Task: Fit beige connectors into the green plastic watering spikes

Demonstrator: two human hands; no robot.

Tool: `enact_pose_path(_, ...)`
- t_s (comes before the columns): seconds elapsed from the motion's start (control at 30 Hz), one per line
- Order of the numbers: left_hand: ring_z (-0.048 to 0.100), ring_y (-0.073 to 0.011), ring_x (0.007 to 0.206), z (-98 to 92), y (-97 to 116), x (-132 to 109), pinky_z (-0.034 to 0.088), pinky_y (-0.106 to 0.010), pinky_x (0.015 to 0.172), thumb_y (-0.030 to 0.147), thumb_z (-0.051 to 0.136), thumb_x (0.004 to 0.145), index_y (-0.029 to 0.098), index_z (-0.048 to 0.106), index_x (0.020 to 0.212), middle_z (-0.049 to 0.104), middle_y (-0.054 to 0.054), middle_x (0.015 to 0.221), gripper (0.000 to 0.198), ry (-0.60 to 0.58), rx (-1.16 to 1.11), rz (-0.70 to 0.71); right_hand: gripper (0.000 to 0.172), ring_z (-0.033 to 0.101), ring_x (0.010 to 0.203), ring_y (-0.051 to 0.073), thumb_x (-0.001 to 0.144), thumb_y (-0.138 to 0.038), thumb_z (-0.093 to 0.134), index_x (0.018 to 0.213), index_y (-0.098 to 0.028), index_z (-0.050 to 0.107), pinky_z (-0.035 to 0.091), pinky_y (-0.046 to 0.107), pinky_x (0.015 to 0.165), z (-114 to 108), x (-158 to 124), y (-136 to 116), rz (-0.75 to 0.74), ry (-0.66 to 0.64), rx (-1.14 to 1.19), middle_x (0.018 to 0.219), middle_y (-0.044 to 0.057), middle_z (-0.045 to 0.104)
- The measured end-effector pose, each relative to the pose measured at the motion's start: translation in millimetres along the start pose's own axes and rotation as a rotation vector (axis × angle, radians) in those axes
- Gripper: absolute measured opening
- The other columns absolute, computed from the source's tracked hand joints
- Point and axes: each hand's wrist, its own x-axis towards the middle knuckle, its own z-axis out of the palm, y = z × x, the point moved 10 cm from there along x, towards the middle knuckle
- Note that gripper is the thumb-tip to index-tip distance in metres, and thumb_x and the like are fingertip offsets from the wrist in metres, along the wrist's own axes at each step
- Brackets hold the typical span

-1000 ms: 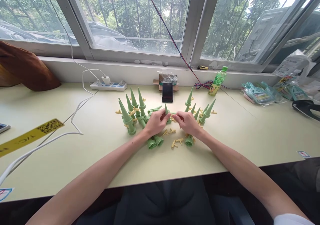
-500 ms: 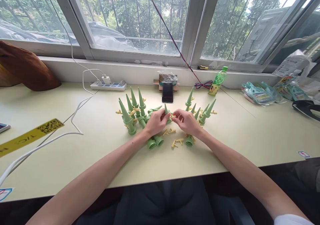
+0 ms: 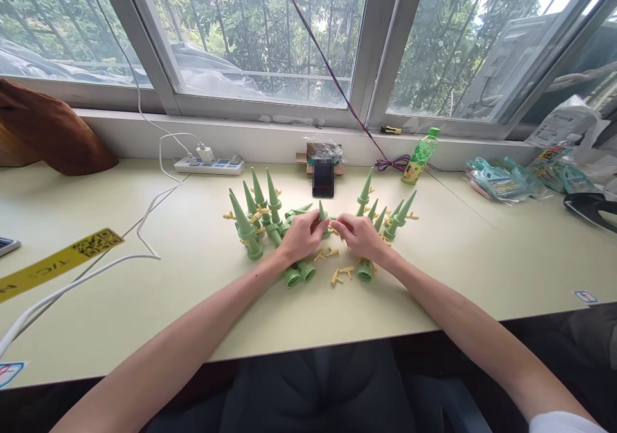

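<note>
My left hand [image 3: 303, 236] is closed around a green cone-shaped spike [image 3: 322, 215] whose tip points up between my hands. My right hand [image 3: 360, 236] pinches a small cream-coloured fitting [image 3: 333, 227] against the side of that spike. Several more green spikes [image 3: 258, 213] stand or lie to the left, and others [image 3: 393, 218] stand to the right. Loose cream fittings [image 3: 341, 272] lie on the pale table [image 3: 193, 304] just in front of my hands, beside two spikes lying open end toward me [image 3: 299, 272].
A phone [image 3: 322, 178] leans at the wall behind the pile. A power strip [image 3: 209, 165] with white cables [image 3: 87, 272] runs left. A green bottle [image 3: 420, 156] and plastic-wrapped packets [image 3: 501, 179] sit at the right, a brown cloth [image 3: 53, 131] at the far left.
Hardly anything has moved. My right hand's fingers shifted slightly at the spike's side; both hands stay together at the same spot.
</note>
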Motion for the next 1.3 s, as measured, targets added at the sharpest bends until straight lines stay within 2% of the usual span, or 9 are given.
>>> enact_pose_path(0.1,0.042,-0.0127,0.055,-1.5,-1.1,0.2,0.032,-0.027,0.052,0.034,0.048,0.093,0.017,0.056,0.077,0.053,-0.001,0.063,0.025,0.017,0.003,-0.009,0.025,0.049,0.054,0.012,0.093,-0.043,0.054,0.093,-0.018,0.06,0.039,0.025,0.057,-2.8,-0.3,-4.1,-0.046,0.029,0.034,0.072,0.001,0.063)
enact_pose_path(0.27,0.04,-0.0127,0.053,-1.0,-1.2,0.0,0.031,-0.027,0.051,0.034,0.049,0.093,0.017,0.053,0.074,0.05,0.0,0.061,0.026,0.015,0.014,-0.008,0.02,0.048,0.057,0.013,0.093,-0.037,0.056,0.088,-0.018,0.06,0.04,0.026,0.058,-1.2,0.0,-5.1,-0.074,0.017,0.041,0.072,0.002,0.063)
enact_pose_path(0.57,0.037,-0.0122,0.052,0.5,1.8,-0.1,0.029,-0.027,0.051,0.037,0.048,0.094,0.018,0.049,0.071,0.046,0.001,0.059,0.029,-0.002,0.012,0.016,0.043,0.046,0.05,0.011,0.097,-0.045,0.046,0.065,-0.018,0.054,0.036,0.025,0.054,1.9,0.5,-0.8,-0.012,-0.021,-0.006,0.055,-0.001,0.055)
enact_pose_path(0.73,0.036,-0.012,0.052,-1.6,0.7,0.2,0.029,-0.026,0.05,0.036,0.049,0.093,0.018,0.046,0.068,0.045,0.002,0.058,0.03,0.023,0.02,-0.004,0.024,0.049,0.055,0.012,0.093,-0.042,0.056,0.091,-0.018,0.061,0.039,0.025,0.057,-0.6,0.0,-4.1,-0.056,0.016,0.015,0.071,0.001,0.064)
enact_pose_path(0.87,0.036,-0.0119,0.052,-1.6,0.7,0.2,0.029,-0.027,0.05,0.035,0.049,0.092,0.019,0.043,0.067,0.044,0.002,0.058,0.031,0.023,0.021,-0.006,0.018,0.049,0.058,0.013,0.091,-0.036,0.058,0.089,-0.018,0.061,0.04,0.026,0.058,-0.3,0.1,-5.4,-0.079,0.017,0.036,0.074,0.003,0.064)
enact_pose_path(0.97,0.035,-0.0117,0.052,-0.7,1.0,0.0,0.029,-0.027,0.051,0.036,0.049,0.093,0.019,0.043,0.067,0.043,0.002,0.058,0.031,0.013,0.022,0.004,0.022,0.048,0.055,0.012,0.093,-0.036,0.055,0.082,-0.018,0.06,0.039,0.026,0.056,1.3,0.3,-3.7,-0.057,-0.002,0.034,0.067,0.001,0.062)
enact_pose_path(1.17,0.034,-0.0114,0.052,0.2,1.2,-0.7,0.029,-0.027,0.05,0.037,0.049,0.093,0.019,0.043,0.066,0.042,0.002,0.057,0.033,-0.002,0.012,0.019,0.043,0.046,0.048,0.011,0.097,-0.043,0.047,0.063,-0.018,0.054,0.037,0.025,0.054,5.7,-0.4,0.0,-0.025,-0.044,0.03,0.055,-0.001,0.057)
enact_pose_path(1.3,0.034,-0.0114,0.052,-2.2,3.5,-0.8,0.029,-0.027,0.051,0.037,0.05,0.092,0.019,0.042,0.064,0.041,0.002,0.057,0.034,0.015,0.02,0.03,0.049,0.048,0.048,0.011,0.099,-0.046,0.042,0.06,-0.018,0.053,0.037,0.025,0.054,8.9,-0.9,0.8,-0.015,-0.071,0.03,0.052,-0.001,0.056)
